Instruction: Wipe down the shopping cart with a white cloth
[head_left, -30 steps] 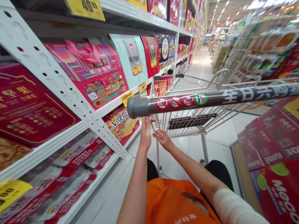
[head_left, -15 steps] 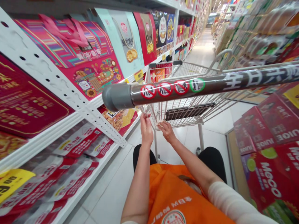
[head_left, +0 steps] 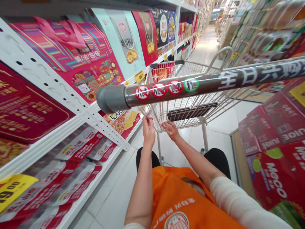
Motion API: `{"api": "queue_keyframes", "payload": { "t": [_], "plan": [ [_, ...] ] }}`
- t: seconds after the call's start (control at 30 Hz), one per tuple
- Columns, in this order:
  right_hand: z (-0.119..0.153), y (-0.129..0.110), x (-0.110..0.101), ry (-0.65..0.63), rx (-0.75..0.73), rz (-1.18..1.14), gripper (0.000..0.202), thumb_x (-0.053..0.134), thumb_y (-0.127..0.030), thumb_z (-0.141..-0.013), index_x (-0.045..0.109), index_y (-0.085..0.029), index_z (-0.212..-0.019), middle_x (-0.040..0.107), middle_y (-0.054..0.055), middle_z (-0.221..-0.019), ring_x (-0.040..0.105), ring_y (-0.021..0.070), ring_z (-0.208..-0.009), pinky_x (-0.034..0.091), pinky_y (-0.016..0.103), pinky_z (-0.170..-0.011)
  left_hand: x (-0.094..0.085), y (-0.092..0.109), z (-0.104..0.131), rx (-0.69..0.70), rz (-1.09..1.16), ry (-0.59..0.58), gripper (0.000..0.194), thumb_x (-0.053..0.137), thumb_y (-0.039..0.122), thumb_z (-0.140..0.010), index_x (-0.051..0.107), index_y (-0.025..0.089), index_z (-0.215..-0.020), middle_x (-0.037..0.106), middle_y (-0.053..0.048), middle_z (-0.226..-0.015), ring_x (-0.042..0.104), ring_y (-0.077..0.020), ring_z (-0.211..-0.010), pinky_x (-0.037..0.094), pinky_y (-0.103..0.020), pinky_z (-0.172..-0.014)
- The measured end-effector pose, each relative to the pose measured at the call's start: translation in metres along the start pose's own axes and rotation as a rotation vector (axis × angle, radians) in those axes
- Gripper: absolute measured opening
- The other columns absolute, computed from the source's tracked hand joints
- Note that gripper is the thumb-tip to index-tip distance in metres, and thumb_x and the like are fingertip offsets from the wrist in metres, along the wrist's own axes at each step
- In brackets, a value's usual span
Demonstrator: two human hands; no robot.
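Both of my hands are at the near end of a wire shopping cart (head_left: 186,114), below its grey handle bar (head_left: 176,89). My left hand (head_left: 148,133) is upright at the cart's near left corner, its fingers bent together against the wire frame. What it holds, if anything, is too small to make out. My right hand (head_left: 170,129) is just to the right, fingers curled at the lower wires, with something small and pale at the fingertips. A dark panel (head_left: 193,111) is fixed to the cart beside it.
Shelves with gift boxes (head_left: 95,66) and red-and-white packages (head_left: 78,143) run along the left, close to the cart. Stacked red drink cartons (head_left: 274,171) stand on the right. An aisle floor (head_left: 205,41) stretches ahead. An orange apron (head_left: 188,203) covers my lap.
The view has shifted slightly, so the handle bar appears a little farther left. Both hands remain at nearly the same place on the cart, with little change in the fingers.
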State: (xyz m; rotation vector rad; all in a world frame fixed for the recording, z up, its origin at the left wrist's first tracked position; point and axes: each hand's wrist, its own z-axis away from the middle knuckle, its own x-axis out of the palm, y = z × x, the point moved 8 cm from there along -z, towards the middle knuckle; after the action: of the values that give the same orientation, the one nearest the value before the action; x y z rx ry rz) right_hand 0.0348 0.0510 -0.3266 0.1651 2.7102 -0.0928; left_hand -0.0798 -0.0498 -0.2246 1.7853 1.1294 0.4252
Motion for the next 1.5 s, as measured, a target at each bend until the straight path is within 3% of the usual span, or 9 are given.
{"api": "queue_keyframes", "payload": {
  "t": [0.13, 0.27, 0.33, 0.53, 0.7, 0.87, 1.07, 1.33, 1.5],
  "plan": [
    [-0.001, 0.002, -0.011, 0.024, 0.041, -0.017, 0.028, 0.063, -0.012, -0.091, 0.073, -0.021, -0.115, 0.071, 0.008, -0.117, 0.062, 0.0210, -0.115, 0.059, 0.037, -0.101, 0.002, 0.005, 0.006, -0.006, -0.019, 0.021, 0.047, 0.041, 0.058, -0.098, 0.050, 0.020, -0.125, 0.060, -0.010, -0.113, 0.059, -0.0204, -0.110, 0.045, -0.040, -0.104],
    [-0.024, 0.017, -0.023, 0.103, 0.092, 0.060, 0.035, 0.065, -0.015, -0.091, 0.070, -0.027, -0.123, 0.069, 0.009, -0.121, 0.057, 0.0242, -0.124, 0.053, 0.046, -0.109, -0.012, 0.037, 0.026, 0.112, -0.205, 0.401, 0.041, 0.047, 0.042, -0.098, 0.047, 0.017, -0.131, 0.053, -0.016, -0.130, 0.049, -0.0236, -0.126, 0.037, -0.043, -0.112],
    [-0.029, 0.021, -0.029, 0.142, 0.063, 0.108, 0.035, 0.065, -0.016, -0.092, 0.069, -0.027, -0.125, 0.068, 0.009, -0.123, 0.056, 0.0238, -0.126, 0.053, 0.046, -0.109, -0.006, 0.059, 0.031, 0.241, -0.287, 0.469, 0.028, 0.046, 0.033, -0.099, 0.053, 0.017, -0.122, 0.058, -0.014, -0.121, 0.053, -0.0225, -0.120, 0.039, -0.042, -0.108],
    [-0.016, 0.009, -0.040, 0.077, -0.126, 0.061, 0.022, 0.056, -0.015, -0.096, 0.072, -0.018, -0.112, 0.073, 0.007, -0.108, 0.063, 0.0176, -0.111, 0.061, 0.033, -0.092, 0.041, 0.077, 0.011, 0.461, -0.373, 0.154, 0.026, 0.045, 0.022, -0.099, 0.060, 0.016, -0.119, 0.066, -0.011, -0.115, 0.058, -0.0201, -0.114, 0.042, -0.037, -0.104],
    [-0.026, 0.030, -0.053, 0.142, -0.045, 0.080, 0.032, 0.065, -0.013, -0.091, 0.069, -0.021, -0.122, 0.070, 0.010, -0.118, 0.060, 0.0227, -0.120, 0.059, 0.040, -0.100, 0.055, 0.071, 0.006, 0.450, -0.465, 0.161, 0.034, 0.046, 0.023, -0.098, 0.060, 0.015, -0.129, 0.061, -0.015, -0.125, 0.054, -0.0227, -0.121, 0.040, -0.040, -0.108],
    [-0.018, 0.057, -0.038, 0.060, 0.089, 0.044, 0.034, 0.065, -0.016, -0.091, 0.070, -0.028, -0.123, 0.071, 0.008, -0.120, 0.062, 0.0222, -0.118, 0.055, 0.042, -0.106, 0.063, 0.074, 0.010, 0.452, -0.437, 0.197, 0.045, 0.049, 0.026, -0.097, 0.050, 0.015, -0.140, 0.044, -0.020, -0.141, 0.041, -0.0271, -0.137, 0.036, -0.045, -0.114],
    [0.002, 0.037, -0.036, 0.003, -0.074, -0.002, 0.027, 0.051, -0.015, -0.098, 0.073, -0.022, -0.110, 0.075, 0.004, -0.106, 0.068, 0.0156, -0.104, 0.063, 0.031, -0.091, 0.077, 0.055, -0.001, 0.360, -0.480, 0.175, 0.047, 0.049, 0.031, -0.097, 0.048, 0.015, -0.141, 0.043, -0.022, -0.140, 0.041, -0.0313, -0.138, 0.040, -0.051, -0.112],
    [-0.024, 0.043, -0.063, 0.229, -0.050, 0.079, 0.036, 0.068, -0.005, -0.086, 0.070, -0.020, -0.119, 0.072, 0.011, -0.116, 0.061, 0.0219, -0.121, 0.058, 0.041, -0.103, 0.086, 0.031, -0.008, 0.271, -0.617, 0.193, 0.045, 0.054, 0.044, -0.095, 0.058, 0.009, -0.121, 0.054, -0.024, -0.124, 0.048, -0.0364, -0.128, 0.045, -0.055, -0.105],
    [-0.006, 0.038, -0.055, 0.104, -0.014, 0.040, 0.027, 0.060, -0.011, -0.092, 0.075, -0.022, -0.112, 0.076, 0.007, -0.105, 0.068, 0.0185, -0.102, 0.063, 0.032, -0.089, 0.084, 0.020, -0.007, 0.292, -0.641, 0.202, 0.045, 0.049, 0.050, -0.097, 0.061, 0.009, -0.114, 0.058, -0.023, -0.118, 0.054, -0.0353, -0.123, 0.047, -0.055, -0.102]
  ]
}}
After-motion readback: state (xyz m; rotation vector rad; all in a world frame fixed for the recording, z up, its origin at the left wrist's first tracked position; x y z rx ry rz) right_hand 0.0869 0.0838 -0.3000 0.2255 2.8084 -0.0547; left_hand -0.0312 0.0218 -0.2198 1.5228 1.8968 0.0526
